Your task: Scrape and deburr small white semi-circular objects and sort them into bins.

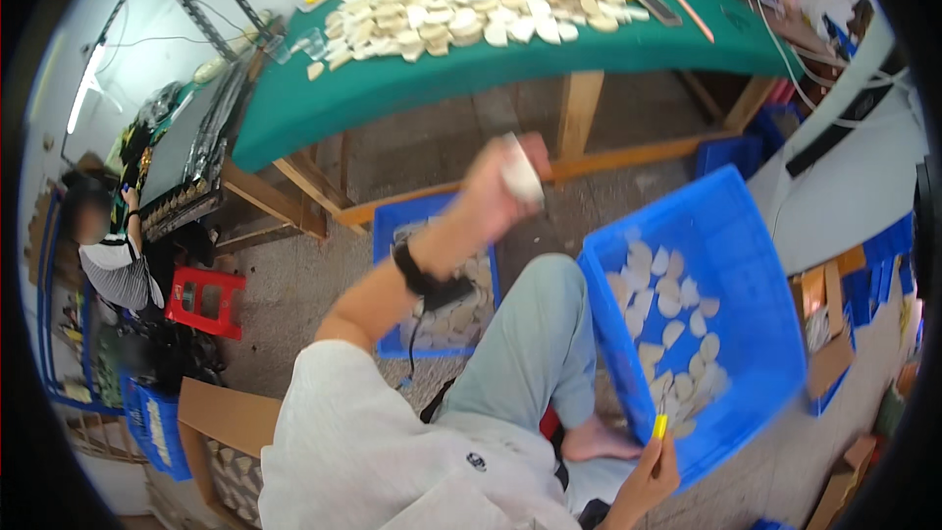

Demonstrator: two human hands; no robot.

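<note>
Workshop, green surface across top of frame, pale heap on it. Left hand, centre: fingers closed round a white piece. Right hand, lower right: fingers pinching a yellow-handled tool (tip unclear). Blue bin alongside, presumably for easy reach.

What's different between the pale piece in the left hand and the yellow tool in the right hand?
Color: the pale piece is off-white, the yellow tool bright yellow.
Shape: the pale piece looks broad, the yellow tool narrow.
Place: the left hand holds the pale piece farther out; the right hand holds the yellow tool closer in, by a blue bin.
Both are hand-held.
</note>
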